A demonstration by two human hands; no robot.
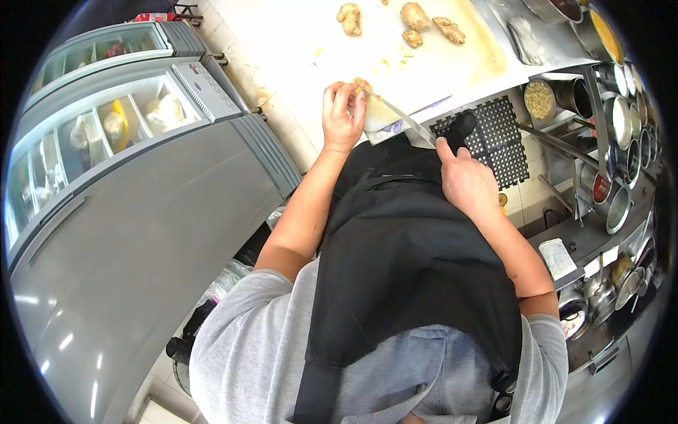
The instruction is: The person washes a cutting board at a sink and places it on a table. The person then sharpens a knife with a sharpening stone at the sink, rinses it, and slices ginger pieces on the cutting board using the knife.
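My left hand (342,119) pinches a piece of ginger (362,83) at the near edge of a white cutting board (452,63). In my right hand (466,177) is the handle of a knife (409,120). Its blade points up and left, with the tip end at the ginger by my left fingers. Further up the board lie several ginger roots, among them a knobbly one (349,19) on the left and a rounder one (415,16). Small pale scraps (385,65) are scattered between these roots and my left hand.
A grey chest freezer (134,198) with glass lids fills the left side. On the right stand metal racks with several pots and a container of chopped pale food (539,99). A black perforated mat (494,134) covers the floor beyond my right hand.
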